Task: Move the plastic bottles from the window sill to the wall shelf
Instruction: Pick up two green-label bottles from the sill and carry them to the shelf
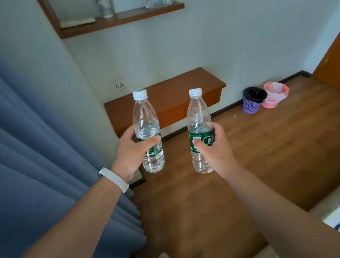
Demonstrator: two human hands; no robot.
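My left hand (132,149) grips a clear plastic bottle (144,118) with a green label and white cap, held upright and partly filled with water. My right hand (216,146) grips a second clear bottle (197,112) of the same kind, also upright. Both bottles are held out in front of me at chest height, side by side and apart. The brown wall shelf (123,19) is high up at the top of the view, above and beyond the bottles. The window sill is not in view.
On the wall shelf stand a clear cup (105,5), a clear container (159,0) and a flat pad (77,22). A lower brown wall-mounted ledge (169,90) is behind the bottles. Blue curtain (31,153) hangs left. Purple bin (253,100) and pink bin (275,94) sit on the wooden floor.
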